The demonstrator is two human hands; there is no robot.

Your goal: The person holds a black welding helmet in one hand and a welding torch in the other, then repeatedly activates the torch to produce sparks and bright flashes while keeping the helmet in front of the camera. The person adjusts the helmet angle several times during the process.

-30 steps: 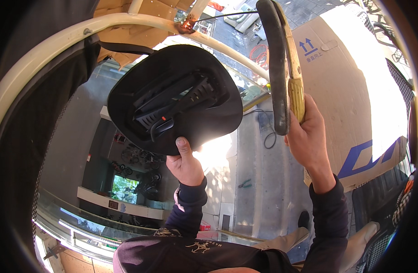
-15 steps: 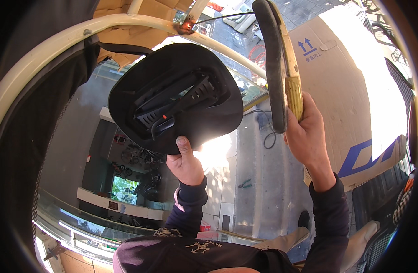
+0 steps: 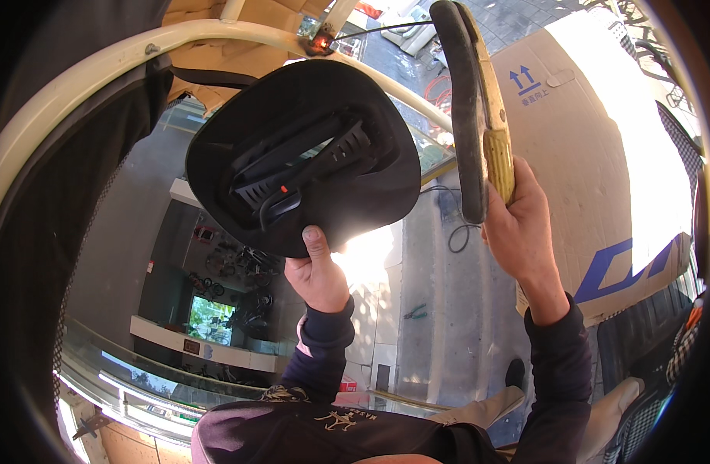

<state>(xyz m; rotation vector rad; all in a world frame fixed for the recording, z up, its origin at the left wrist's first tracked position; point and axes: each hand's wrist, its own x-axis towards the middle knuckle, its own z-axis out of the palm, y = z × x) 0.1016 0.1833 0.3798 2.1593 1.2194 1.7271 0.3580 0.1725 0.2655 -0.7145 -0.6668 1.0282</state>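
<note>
"Right grip point(image 3: 519, 232): how does it stand?"

"Closed around the yellow handle of a holder point(image 3: 471, 116), with no slack that I can see. A thin dark rod point(image 3: 382, 29) runs leftward from the holder's top."

"Running to what?"

"To a glowing spot point(image 3: 321, 43) on a cream tube point(image 3: 192, 35), where another tube meets it. Whether the rod's tip touches or stops just short, I can't tell."

"And the left grip point(image 3: 320, 280)?"

"Closed too: thumb on the near face of a black shield point(image 3: 343, 185), at its lower edge, the other fingers mostly hidden. The shield is up in front of the person, inner side facing us."

"Which step would you call it?"

"Welding that joint, I'd judge, with the rod at the work."

"What does the next move call for?"

"A steady right wrist, and the shield lifted a little. From this view the spot shows above its upper edge, unscreened."

"Anything farther out?"

"Creased brown sheet point(image 3: 204, 62) appears near the spot and could scorch. A cardboard box point(image 3: 564, 170) stands to the right of the holder, and green-handled pliers point(image 3: 417, 312) lie lower down, well apart from both hands."
</note>
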